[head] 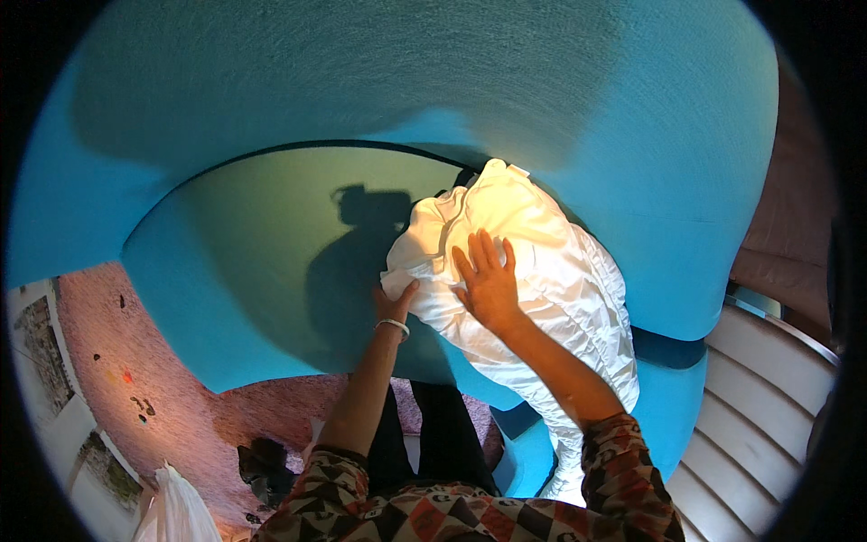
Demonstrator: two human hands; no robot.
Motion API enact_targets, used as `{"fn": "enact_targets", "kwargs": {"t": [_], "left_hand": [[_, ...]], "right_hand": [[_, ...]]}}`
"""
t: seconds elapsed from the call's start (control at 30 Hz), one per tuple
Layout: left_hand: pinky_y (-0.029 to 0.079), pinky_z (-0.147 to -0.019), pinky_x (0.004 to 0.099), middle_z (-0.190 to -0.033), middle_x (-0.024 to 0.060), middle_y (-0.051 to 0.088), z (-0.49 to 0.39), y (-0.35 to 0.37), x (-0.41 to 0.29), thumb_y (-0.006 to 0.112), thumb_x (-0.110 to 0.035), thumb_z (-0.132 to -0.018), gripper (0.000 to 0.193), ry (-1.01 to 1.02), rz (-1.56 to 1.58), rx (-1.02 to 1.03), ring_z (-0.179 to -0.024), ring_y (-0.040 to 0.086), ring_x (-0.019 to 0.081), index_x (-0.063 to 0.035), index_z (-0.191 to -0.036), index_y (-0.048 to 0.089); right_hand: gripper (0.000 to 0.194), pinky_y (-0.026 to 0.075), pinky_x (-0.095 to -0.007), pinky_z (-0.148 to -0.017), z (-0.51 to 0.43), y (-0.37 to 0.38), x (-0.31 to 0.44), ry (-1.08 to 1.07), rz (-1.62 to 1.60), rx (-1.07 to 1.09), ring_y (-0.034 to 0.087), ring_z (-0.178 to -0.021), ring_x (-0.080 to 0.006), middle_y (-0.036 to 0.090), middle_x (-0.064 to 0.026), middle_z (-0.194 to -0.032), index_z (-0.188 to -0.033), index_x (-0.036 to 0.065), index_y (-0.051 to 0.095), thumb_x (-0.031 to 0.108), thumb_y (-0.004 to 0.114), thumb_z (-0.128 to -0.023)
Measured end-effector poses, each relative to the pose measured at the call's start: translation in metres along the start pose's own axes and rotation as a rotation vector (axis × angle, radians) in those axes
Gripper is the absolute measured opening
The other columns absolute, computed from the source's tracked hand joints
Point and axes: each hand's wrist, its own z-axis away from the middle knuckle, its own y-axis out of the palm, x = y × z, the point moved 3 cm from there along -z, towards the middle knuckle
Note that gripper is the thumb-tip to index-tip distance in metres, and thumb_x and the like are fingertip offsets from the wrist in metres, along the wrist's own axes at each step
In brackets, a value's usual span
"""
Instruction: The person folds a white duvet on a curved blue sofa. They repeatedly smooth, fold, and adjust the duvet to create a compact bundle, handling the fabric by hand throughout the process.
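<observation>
A rumpled white quilt or comforter lies bunched on the right part of the blue sofa seat, with one end hanging over the front edge. My right hand rests flat on top of it, fingers spread. My left hand, with a pale bracelet at the wrist, is at the quilt's left edge; its thumb lies against the cloth, and the other fingers are partly hidden, so a grip cannot be made out. A small white tag shows at the quilt's far end, near the backrest.
The sofa's blue backrest curves behind the seat, and its armrest stands at right. White slatted boards are beyond it. On the pink carpet are small dark bits, a black bag and a white plastic bag.
</observation>
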Motion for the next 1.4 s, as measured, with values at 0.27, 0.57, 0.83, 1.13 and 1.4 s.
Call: {"fn": "enact_targets", "kwargs": {"t": [0.27,0.57,0.83,1.13,1.4], "left_hand": [[0.05,-0.082,0.0365,-0.103,0.0128,0.066,0.067,0.037,-0.058,0.076,-0.019,-0.077,0.046,-0.067,0.038,-0.103,-0.092,0.064,0.0228,0.0071,-0.111,0.058],[0.026,-0.1,0.0519,-0.107,0.0088,0.06,0.19,0.118,-0.114,0.066,-0.015,-0.075,0.026,0.893,-0.555,0.334,-0.113,0.048,0.0305,-0.0096,-0.1,0.065],[0.033,-0.095,0.0463,-0.102,0.0114,0.064,0.164,0.084,-0.081,0.064,-0.029,-0.082,0.031,0.861,-0.564,0.389,-0.107,0.054,0.033,-0.0099,-0.106,0.065],[0.045,-0.085,0.0493,-0.112,0.0103,0.06,-0.024,0.02,-0.031,0.076,-0.04,-0.068,0.05,0.445,-1.332,0.043,-0.107,0.053,0.0357,-0.0161,-0.109,0.062],[0.042,-0.079,0.047,-0.089,0.0053,0.062,-0.015,0.039,-0.148,0.067,-0.011,-0.071,0.014,1.135,-0.757,0.016,-0.09,0.055,0.0299,-0.0162,-0.084,0.068]], "right_hand": [[0.07,0.013,-0.0562,-0.11,0.013,0.038,-0.015,0.16,-0.041,0.084,0.031,-0.135,-0.0325,0.043,-0.0166,-0.14,-0.13,0.007,0.051,0.03,0.073,-0.068],[0.075,0.014,-0.05,-0.109,0.114,-0.113,-0.001,0.584,-0.415,-0.029,0.053,-0.11,-0.0246,0.059,-0.0138,-0.116,-0.133,0.002,0.048,0.039,0.075,-0.073],[0.046,0.027,-0.0406,-0.102,0.132,-0.066,-0.048,0.76,-0.567,-0.212,0.064,-0.083,-0.0233,0.07,-0.0116,-0.087,-0.115,0.003,0.058,0.02,0.07,-0.074],[0.041,0.043,-0.0409,-0.091,0.162,-0.108,-0.017,0.804,-0.476,-0.257,0.053,-0.11,-0.0328,0.063,-0.0178,-0.108,-0.107,0.005,0.064,0.007,0.072,-0.067],[0.023,0.034,-0.0489,-0.097,0.228,-0.22,0.041,0.566,-0.331,-0.311,0.057,-0.065,-0.0209,0.059,-0.0042,-0.07,-0.086,0.005,0.064,0.009,0.073,-0.065]]}}
